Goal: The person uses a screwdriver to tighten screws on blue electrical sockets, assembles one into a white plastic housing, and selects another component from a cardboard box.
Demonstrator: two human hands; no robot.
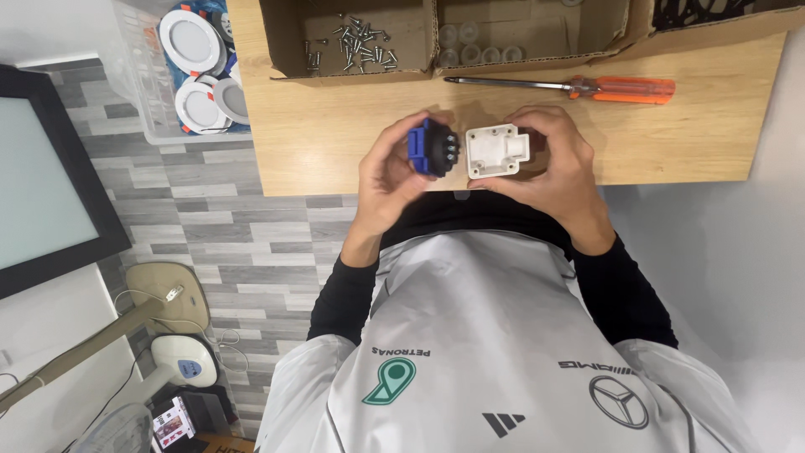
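Note:
My left hand (387, 180) grips a small blue and black round part (433, 148) with metal screw terminals facing right. My right hand (563, 172) holds a white plastic housing (496, 151) with corner holes, its face turned up. The two parts sit side by side, nearly touching, just above the near edge of the wooden table (671, 134). My fingers hide the back of each part.
An orange-handled screwdriver (587, 86) lies on the table behind my hands. Behind it, an open cardboard box (352, 77) holds several loose screws (356, 42) and clear plastic caps (478, 46). At the left, a clear bin (138, 92) holds round white lamps. A fan base (180, 361) stands on the floor.

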